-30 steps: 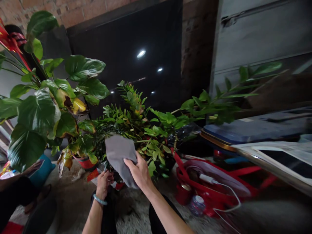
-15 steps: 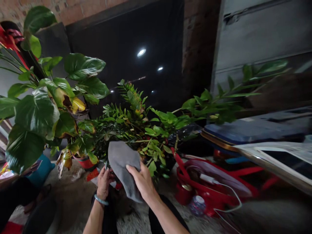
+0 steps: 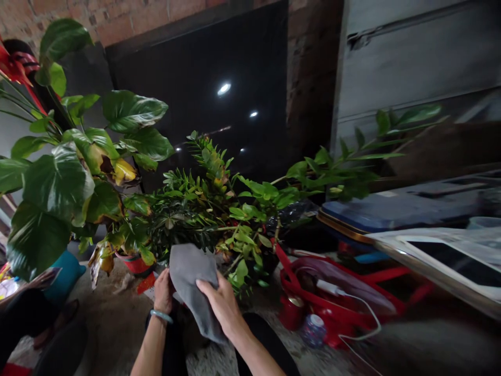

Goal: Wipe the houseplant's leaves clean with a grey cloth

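A grey cloth (image 3: 193, 284) hangs from my right hand (image 3: 225, 305), its thumb lying over the front and its fingers behind. My left hand (image 3: 162, 292), wearing a pale bangle, is closed right at the cloth's left edge. Its fingertips are partly hidden there, so what they grip cannot be made out. Just beyond both hands spreads a dense green leafy plant (image 3: 207, 198), its lower leaves close behind the top of the cloth.
A large-leaved plant (image 3: 55, 177) in a red pot (image 3: 135, 263) stands at left. To the right are a red bag (image 3: 332, 318) with a white cable, a small jar (image 3: 314, 330) and a blue-topped table (image 3: 376, 209). Another person's dark-clad leg (image 3: 23, 313) shows at lower left.
The cloth and my right hand have moved slightly down and left. My left hand has come closer to the cloth's edge, its fingers less visible. The view has shifted a little.
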A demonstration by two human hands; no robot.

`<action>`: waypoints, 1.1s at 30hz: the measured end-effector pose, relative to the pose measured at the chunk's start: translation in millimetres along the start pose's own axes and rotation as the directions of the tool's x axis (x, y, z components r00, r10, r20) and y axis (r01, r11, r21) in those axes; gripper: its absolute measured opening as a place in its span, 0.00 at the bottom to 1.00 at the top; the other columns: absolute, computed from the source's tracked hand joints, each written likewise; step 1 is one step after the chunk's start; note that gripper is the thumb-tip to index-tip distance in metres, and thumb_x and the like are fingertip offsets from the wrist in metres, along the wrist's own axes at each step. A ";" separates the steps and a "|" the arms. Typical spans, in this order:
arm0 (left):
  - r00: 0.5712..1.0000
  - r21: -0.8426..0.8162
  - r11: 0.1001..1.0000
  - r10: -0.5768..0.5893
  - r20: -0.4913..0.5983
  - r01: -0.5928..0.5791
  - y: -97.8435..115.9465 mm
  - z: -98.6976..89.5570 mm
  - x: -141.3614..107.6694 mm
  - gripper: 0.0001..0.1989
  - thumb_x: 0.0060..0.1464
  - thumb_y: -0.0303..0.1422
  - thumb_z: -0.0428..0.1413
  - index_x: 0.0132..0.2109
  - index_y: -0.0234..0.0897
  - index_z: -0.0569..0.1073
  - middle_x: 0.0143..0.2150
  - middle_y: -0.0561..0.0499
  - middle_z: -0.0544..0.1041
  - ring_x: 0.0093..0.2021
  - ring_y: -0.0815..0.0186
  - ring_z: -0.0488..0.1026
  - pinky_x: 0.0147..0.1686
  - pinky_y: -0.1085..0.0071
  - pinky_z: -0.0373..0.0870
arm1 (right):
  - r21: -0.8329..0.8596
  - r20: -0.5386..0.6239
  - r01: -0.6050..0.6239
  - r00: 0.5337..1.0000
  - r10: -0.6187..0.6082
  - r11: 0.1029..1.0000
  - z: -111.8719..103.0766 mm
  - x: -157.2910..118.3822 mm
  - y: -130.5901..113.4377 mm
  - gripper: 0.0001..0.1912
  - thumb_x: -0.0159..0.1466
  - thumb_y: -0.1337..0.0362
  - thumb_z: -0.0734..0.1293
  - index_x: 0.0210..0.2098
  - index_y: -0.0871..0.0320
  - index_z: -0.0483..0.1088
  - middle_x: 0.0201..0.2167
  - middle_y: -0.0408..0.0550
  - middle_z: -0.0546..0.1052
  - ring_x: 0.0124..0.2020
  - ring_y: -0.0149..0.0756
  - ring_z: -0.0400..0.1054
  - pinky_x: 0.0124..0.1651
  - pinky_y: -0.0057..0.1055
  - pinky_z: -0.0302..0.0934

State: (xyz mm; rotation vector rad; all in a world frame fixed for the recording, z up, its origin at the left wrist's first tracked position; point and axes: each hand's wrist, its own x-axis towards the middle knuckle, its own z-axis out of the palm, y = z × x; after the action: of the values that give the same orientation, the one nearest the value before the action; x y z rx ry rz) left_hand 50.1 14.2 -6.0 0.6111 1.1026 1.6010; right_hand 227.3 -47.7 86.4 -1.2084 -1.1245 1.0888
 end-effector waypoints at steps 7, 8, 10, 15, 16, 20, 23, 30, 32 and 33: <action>0.997 0.162 0.984 -0.079 0.024 0.074 -7.6 -1.4 -6.6 0.18 0.39 0.42 0.67 0.35 0.36 0.77 0.29 0.49 0.77 0.28 0.64 0.72 0.30 0.69 0.70 | 0.092 -0.091 0.078 0.993 -0.070 0.993 16.6 45.9 -30.2 0.21 0.51 0.57 0.68 0.42 0.59 0.75 0.41 0.55 0.82 0.45 0.49 0.75 0.49 0.39 0.67; 0.997 0.179 0.982 -0.074 0.027 0.068 -7.3 -2.7 -8.2 0.17 0.39 0.42 0.67 0.34 0.36 0.77 0.29 0.49 0.77 0.29 0.64 0.72 0.30 0.70 0.69 | 0.133 -0.063 -0.005 0.998 0.014 0.991 16.4 42.4 -18.3 0.20 0.50 0.57 0.68 0.41 0.59 0.75 0.39 0.55 0.82 0.43 0.49 0.76 0.47 0.39 0.67; 0.998 0.193 0.980 -0.061 0.031 0.054 -4.8 -5.4 -11.2 0.16 0.39 0.43 0.66 0.31 0.36 0.77 0.27 0.49 0.76 0.29 0.64 0.72 0.29 0.70 0.69 | 0.197 -0.017 -0.155 0.987 0.162 0.968 12.2 25.5 6.8 0.19 0.50 0.56 0.68 0.39 0.59 0.75 0.38 0.54 0.83 0.40 0.49 0.76 0.45 0.39 0.69; 0.998 0.158 0.987 -0.043 0.039 0.037 5.1 -3.3 -13.8 0.15 0.37 0.42 0.66 0.29 0.35 0.77 0.26 0.50 0.77 0.27 0.64 0.70 0.29 0.69 0.69 | 0.096 -0.047 -0.052 0.997 0.056 0.994 6.2 -8.3 7.4 0.22 0.51 0.55 0.68 0.44 0.59 0.74 0.43 0.56 0.81 0.47 0.51 0.75 0.51 0.41 0.66; 0.999 0.155 0.987 -0.036 0.040 0.029 6.2 -0.9 -13.5 0.15 0.36 0.41 0.66 0.28 0.35 0.77 0.25 0.50 0.76 0.27 0.64 0.70 0.29 0.69 0.69 | 0.052 -0.058 0.041 0.998 -0.037 0.998 8.6 -3.9 -3.8 0.23 0.52 0.55 0.68 0.45 0.58 0.74 0.45 0.57 0.81 0.50 0.51 0.73 0.53 0.41 0.65; 0.999 0.157 0.987 -0.027 0.019 0.024 5.8 8.6 -11.4 0.18 0.32 0.42 0.68 0.29 0.35 0.75 0.25 0.51 0.75 0.28 0.63 0.71 0.27 0.69 0.69 | -0.055 -0.105 0.241 0.964 -0.246 0.969 20.3 41.2 -37.3 0.25 0.53 0.55 0.67 0.49 0.60 0.72 0.49 0.58 0.79 0.54 0.50 0.70 0.58 0.41 0.61; 1.000 0.153 0.988 -0.019 -0.022 0.022 4.9 9.6 -10.2 0.21 0.31 0.44 0.69 0.29 0.35 0.74 0.25 0.52 0.74 0.27 0.65 0.71 0.26 0.70 0.69 | -0.052 -0.104 0.107 0.988 -0.113 0.993 18.9 58.4 -21.0 0.23 0.51 0.57 0.66 0.44 0.61 0.74 0.43 0.59 0.81 0.47 0.51 0.74 0.51 0.42 0.65; 0.964 0.038 0.987 -0.145 -0.225 0.157 5.3 -7.3 -22.0 0.16 0.43 0.42 0.67 0.29 0.36 0.71 0.29 0.50 0.75 0.26 0.67 0.72 0.26 0.71 0.69 | 0.056 -0.037 -0.026 0.999 0.028 0.998 -4.7 -6.7 39.8 0.19 0.53 0.56 0.66 0.40 0.58 0.74 0.38 0.56 0.82 0.42 0.51 0.76 0.46 0.40 0.68; 0.955 -0.020 0.985 -0.172 -0.243 0.172 7.4 -10.1 -39.9 0.14 0.46 0.40 0.65 0.31 0.36 0.71 0.32 0.48 0.76 0.27 0.68 0.73 0.27 0.71 0.70 | 0.019 -0.059 -0.004 0.998 0.005 1.000 -5.5 -15.0 32.9 0.20 0.51 0.55 0.66 0.41 0.58 0.74 0.40 0.56 0.82 0.44 0.52 0.76 0.48 0.41 0.67; 0.964 -0.049 0.986 -0.166 -0.209 0.159 9.4 -10.0 -52.2 0.14 0.47 0.39 0.65 0.34 0.36 0.72 0.36 0.46 0.78 0.29 0.66 0.74 0.29 0.70 0.72 | -0.013 -0.088 0.012 0.996 -0.013 1.000 -4.5 -16.1 27.0 0.21 0.50 0.55 0.67 0.41 0.58 0.74 0.41 0.57 0.82 0.45 0.53 0.75 0.49 0.42 0.67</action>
State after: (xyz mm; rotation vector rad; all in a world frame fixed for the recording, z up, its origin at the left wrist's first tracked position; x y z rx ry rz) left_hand 54.1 -38.5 5.2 0.3232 1.2483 1.5634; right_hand 229.2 -62.7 58.5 -1.2457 -1.0712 1.0112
